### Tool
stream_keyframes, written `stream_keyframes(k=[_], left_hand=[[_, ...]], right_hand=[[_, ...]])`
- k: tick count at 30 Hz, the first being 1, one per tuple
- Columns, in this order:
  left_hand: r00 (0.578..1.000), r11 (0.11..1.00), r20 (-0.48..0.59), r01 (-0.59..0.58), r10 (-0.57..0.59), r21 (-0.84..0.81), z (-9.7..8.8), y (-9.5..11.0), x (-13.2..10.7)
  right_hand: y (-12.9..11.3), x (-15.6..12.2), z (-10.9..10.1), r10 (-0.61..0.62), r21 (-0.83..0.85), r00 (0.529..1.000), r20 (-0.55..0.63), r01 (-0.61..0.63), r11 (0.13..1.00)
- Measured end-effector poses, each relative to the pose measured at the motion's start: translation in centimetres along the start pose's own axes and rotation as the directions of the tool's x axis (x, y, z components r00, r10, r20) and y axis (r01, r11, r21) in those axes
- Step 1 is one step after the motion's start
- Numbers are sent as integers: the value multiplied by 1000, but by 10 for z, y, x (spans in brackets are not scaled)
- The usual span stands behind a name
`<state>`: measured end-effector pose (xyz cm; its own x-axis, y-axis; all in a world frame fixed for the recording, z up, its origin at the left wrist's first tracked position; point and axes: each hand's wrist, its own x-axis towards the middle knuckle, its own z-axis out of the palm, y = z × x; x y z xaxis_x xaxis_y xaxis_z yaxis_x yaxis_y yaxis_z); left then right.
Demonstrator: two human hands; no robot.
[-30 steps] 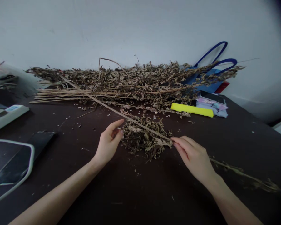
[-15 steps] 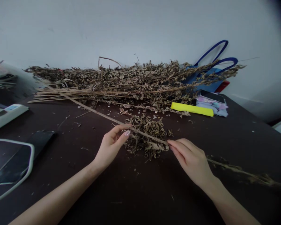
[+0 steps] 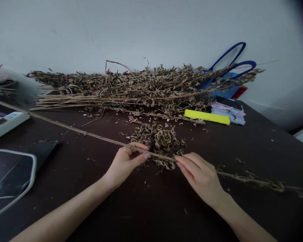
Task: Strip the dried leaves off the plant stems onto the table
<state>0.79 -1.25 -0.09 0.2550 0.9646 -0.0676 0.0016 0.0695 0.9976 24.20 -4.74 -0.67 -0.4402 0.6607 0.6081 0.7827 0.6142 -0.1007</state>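
Note:
A long dried plant stem [image 3: 96, 135] slants across the table from the far left down to the right. Its left stretch is bare, while dried leaves cling to the part beyond my right hand [image 3: 199, 173]. That hand pinches the stem between thumb and fingers. My left hand [image 3: 125, 161] grips the same stem a little to the left, thumb in front and fingers behind. Under and behind the stem lies a heap of crumpled dried leaves [image 3: 161, 136], partly covered by the hands.
A big bundle of dried leafy stalks [image 3: 141, 85] lies along the wall. Right of it are a yellow stick-shaped object [image 3: 207, 116], a phone [image 3: 228, 103] on cloth, and a blue bag [image 3: 224, 84]. At left are a white power strip [image 3: 8, 126] and a dark flat object [image 3: 27, 168].
The stem has swung, its left end coming nearer and farther left. My left hand has moved slightly right and down, my right hand slightly left, so they are closer together.

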Motion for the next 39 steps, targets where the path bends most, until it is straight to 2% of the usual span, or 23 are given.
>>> stream_keyframes(k=[6, 12, 15, 18, 21, 26, 30, 35, 37, 39], left_hand=[[998, 1000, 55, -23, 22, 19, -4, -4, 3], [998, 995, 26, -65, 64, 75, -5, -6, 3], [990, 976, 8, -141, 142, 164, -7, -7, 4], [964, 917, 6, -253, 265, 308, -11, -9, 6], [938, 843, 49, -330, 343, 424, -13, -9, 7], [888, 678, 110, -416, 446, 606, -13, -6, 8], [864, 619, 121, -441, 489, 649, -14, -4, 8], [882, 631, 92, -400, 463, 664, -15, 8, 1], [911, 642, 162, -385, 378, 663, -16, 14, -2], [929, 656, 278, -370, 244, 658, -17, 17, -3]], right_hand=[[0, 0, 1, 2, 24, 1000, 5, -2, 1000], [0, 0, 3, 23, 41, 999, 39, -25, 999], [0, -1, 3, 43, 62, 997, 59, -47, 997], [1, -1, 2, 57, 86, 997, 49, -61, 994], [4, -1, 0, 80, 87, 996, 29, -82, 993], [9, -1, -2, 106, 50, 994, -11, -105, 993], [10, 0, -4, 117, 51, 993, -17, -116, 992], [11, 1, -5, 136, 66, 990, -23, -134, 989], [12, 0, -5, 154, 62, 988, -23, -152, 986], [13, 0, -5, 163, 62, 986, -17, -162, 985]])
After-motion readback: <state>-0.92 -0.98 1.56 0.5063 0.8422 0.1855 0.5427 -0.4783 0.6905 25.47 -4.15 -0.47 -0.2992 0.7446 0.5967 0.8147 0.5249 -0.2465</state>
